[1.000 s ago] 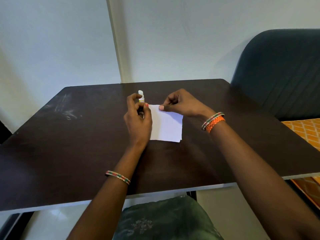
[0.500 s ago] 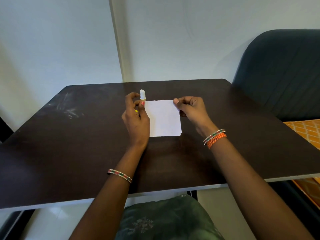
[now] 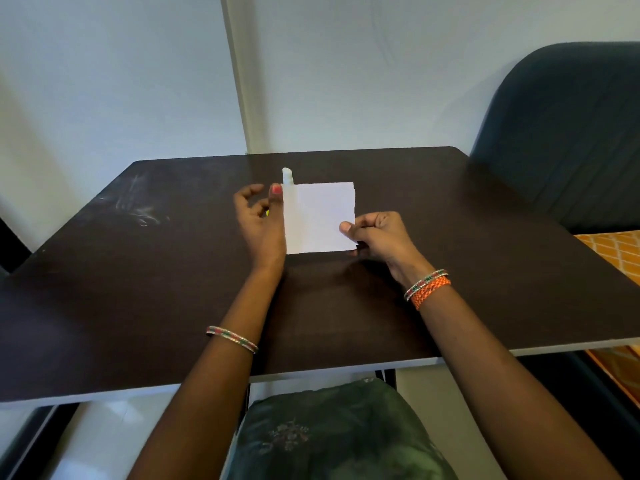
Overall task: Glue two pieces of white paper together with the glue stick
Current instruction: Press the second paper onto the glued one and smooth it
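At centre frame we find the white paper point(image 3: 318, 218) held just above the dark table point(image 3: 138, 289). Our right hand point(image 3: 379, 235) pinches its lower right corner. Our left hand point(image 3: 261, 220) meets its left edge, thumb against it, fingers loosely curled. Behind that edge the glue stick point(image 3: 287, 176) shows its white tip.

White paper point(image 3: 318, 216) square, lifted above table; glue stick point(image 3: 287, 176) upright behind.

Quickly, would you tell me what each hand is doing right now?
Left hand: thumb on the white paper, fingers loosely curled.
Right hand: pinches the paper.
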